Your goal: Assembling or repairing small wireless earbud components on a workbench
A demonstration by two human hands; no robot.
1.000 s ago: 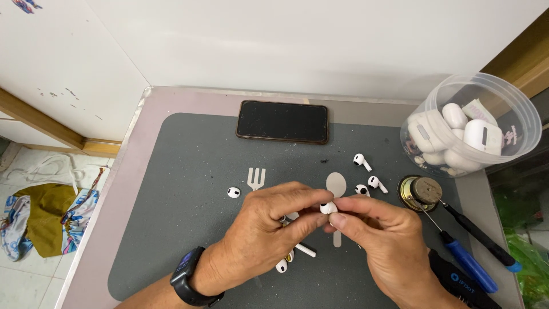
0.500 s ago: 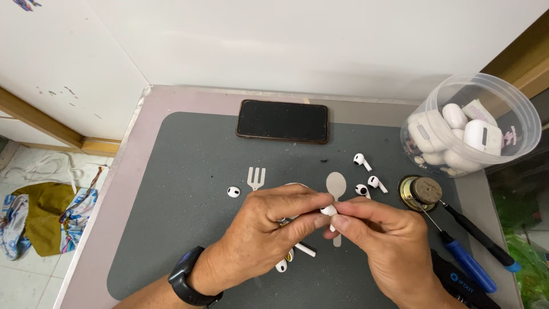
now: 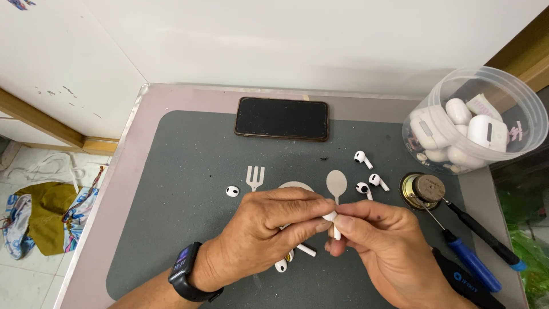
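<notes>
Container: clear round plastic tub (image 3: 517, 123) stood at the tabletop's (image 3: 189, 97) right rear, packed with white earbud cases.
Earbud: small white earbud (image 3: 331, 217), glossy, stem downward.
Hands: left hand (image 3: 274, 226) and right hand (image 3: 377, 240) both pinched it above the grey mat (image 3: 189, 166).

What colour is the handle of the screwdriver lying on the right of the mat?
Blue, on the screwdriver; the head view shows it.

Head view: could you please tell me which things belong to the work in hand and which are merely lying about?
In hand: white earbud, pinched between left hand and right hand.

Lying about: phone, loose earbuds, tub of charging cases, blue screwdriver, small round speaker.
</notes>
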